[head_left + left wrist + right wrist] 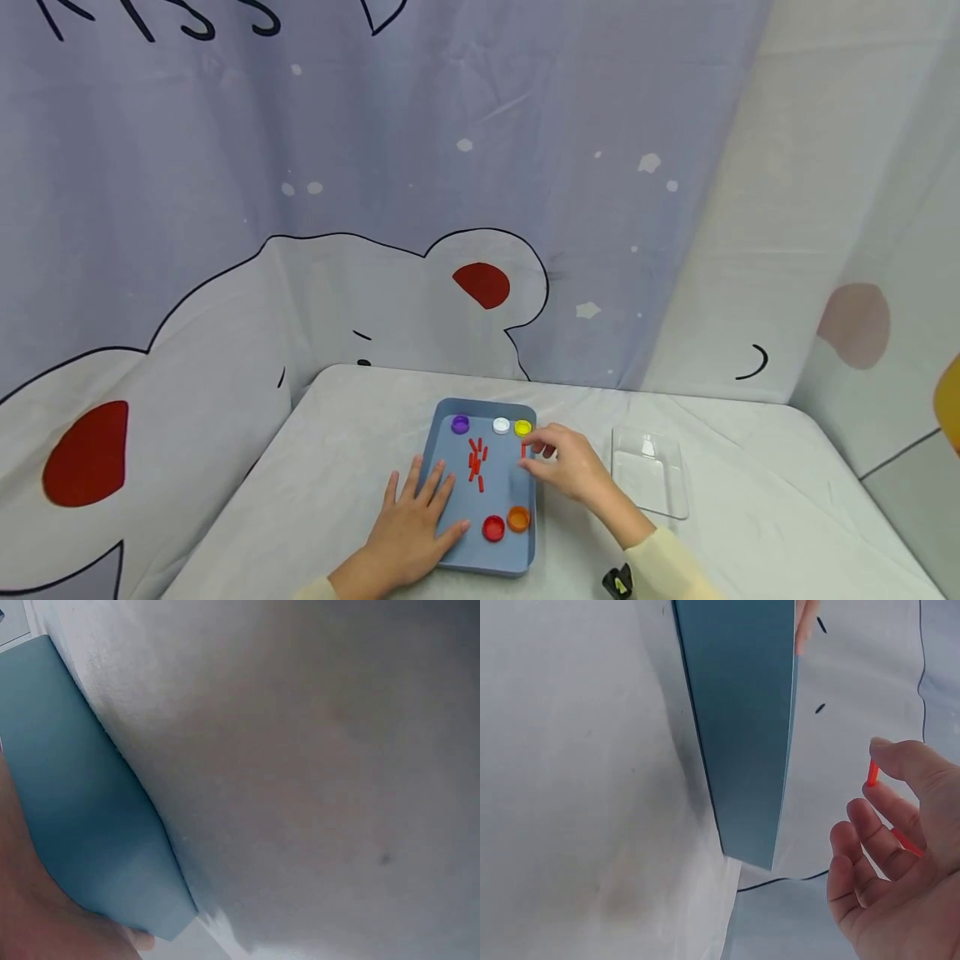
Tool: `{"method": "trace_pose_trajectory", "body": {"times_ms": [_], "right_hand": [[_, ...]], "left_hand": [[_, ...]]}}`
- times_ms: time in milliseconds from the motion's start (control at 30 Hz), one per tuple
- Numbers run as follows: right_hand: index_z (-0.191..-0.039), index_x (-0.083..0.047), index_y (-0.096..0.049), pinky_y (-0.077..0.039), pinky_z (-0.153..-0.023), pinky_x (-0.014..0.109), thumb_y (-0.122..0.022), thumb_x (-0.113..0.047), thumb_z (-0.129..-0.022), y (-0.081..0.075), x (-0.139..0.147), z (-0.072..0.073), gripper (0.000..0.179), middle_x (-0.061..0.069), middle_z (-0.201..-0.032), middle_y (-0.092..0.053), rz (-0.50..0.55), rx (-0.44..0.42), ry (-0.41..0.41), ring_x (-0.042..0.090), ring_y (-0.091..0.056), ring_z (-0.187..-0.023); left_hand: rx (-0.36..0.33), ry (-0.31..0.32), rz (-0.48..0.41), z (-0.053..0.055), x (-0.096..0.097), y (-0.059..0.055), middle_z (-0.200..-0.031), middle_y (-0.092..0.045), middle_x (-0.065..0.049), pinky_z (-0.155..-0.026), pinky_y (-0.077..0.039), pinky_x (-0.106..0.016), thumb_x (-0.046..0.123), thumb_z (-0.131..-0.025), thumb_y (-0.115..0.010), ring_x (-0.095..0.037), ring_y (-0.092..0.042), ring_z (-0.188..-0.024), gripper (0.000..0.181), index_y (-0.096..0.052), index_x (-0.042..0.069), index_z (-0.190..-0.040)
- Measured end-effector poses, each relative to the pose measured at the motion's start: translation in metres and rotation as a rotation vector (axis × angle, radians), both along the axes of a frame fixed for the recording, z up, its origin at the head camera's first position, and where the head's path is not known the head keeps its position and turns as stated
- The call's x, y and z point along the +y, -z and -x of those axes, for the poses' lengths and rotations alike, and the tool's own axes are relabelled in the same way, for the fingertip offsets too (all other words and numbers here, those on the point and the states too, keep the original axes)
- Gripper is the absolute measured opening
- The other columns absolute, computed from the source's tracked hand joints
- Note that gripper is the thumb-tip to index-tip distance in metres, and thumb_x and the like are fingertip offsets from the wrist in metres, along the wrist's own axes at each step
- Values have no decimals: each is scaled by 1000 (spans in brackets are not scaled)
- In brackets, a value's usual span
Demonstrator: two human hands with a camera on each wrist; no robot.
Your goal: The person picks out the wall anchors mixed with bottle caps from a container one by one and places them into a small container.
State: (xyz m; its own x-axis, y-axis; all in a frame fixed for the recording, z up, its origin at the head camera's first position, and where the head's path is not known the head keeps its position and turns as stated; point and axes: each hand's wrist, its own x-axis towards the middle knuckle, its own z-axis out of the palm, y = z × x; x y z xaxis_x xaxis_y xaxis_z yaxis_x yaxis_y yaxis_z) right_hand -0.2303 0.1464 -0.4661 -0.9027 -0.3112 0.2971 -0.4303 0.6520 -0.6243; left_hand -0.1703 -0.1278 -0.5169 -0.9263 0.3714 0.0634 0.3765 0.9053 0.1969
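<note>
My right hand (567, 463) is over the right side of a blue-grey tray (483, 561). Between thumb and index finger it pinches a small red stick (873, 772). Another bit of red shows behind the fingers in the right wrist view; I cannot tell what it is. With fingers spread, my left hand (411, 527) rests on the tray's left edge. Several loose red sticks (476, 461) lie in the tray's middle. Round cap-like pieces sit around them: purple (460, 425), white (501, 426) and yellow (522, 427) at the far end, red (493, 527) and orange (518, 519) near.
A clear plastic box (649, 475) stands to the right of the tray, beyond my right forearm. White cloth (360, 433) covers the table, and a printed curtain (450, 125) hangs behind it. A dark band (618, 581) is around my right wrist.
</note>
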Motion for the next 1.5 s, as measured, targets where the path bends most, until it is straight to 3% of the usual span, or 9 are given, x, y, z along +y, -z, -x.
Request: {"method": "trace_pose_trajectory", "body": {"times_ms": [333,633,967,1500], "right_hand": [[-103,-12,-77,-50,-66,24,-84,-17,-84,-1,23,-7,21,-12,-79,-62,77,-4,25,7,-57,-72],[-104,-12,-76,-49,-64,23,-85,-18,-84,2,41,-14,23,-9,-76,-64,215,-76,49,6,-57,-67],[-108,-7,-75,-50,-65,22,-84,-18,-84,-2,61,-25,28,-3,-79,-66,294,-120,70,7,-58,-69],[-113,-8,-73,-53,-69,23,-82,-21,-87,-7,96,-31,31,1,-84,-67,318,-180,113,10,-62,-73]], "left_hand": [[50,4,-11,-1,1,-1,-162,-37,-11,-114,-14,-71,64,-100,-44,-46,-19,-151,74,-49,12,-151],[33,-4,-5,-1,1,-3,-162,-36,-11,-115,-14,-71,65,-100,-43,-45,-17,-152,74,-49,12,-151],[48,6,-11,1,0,1,-162,-36,-11,-115,-13,-71,64,-100,-43,-46,-18,-152,73,-49,12,-151],[9,0,-14,0,1,-2,-163,-34,-10,-115,-10,-71,65,-100,-42,-45,-15,-153,74,-48,13,-152]]}}
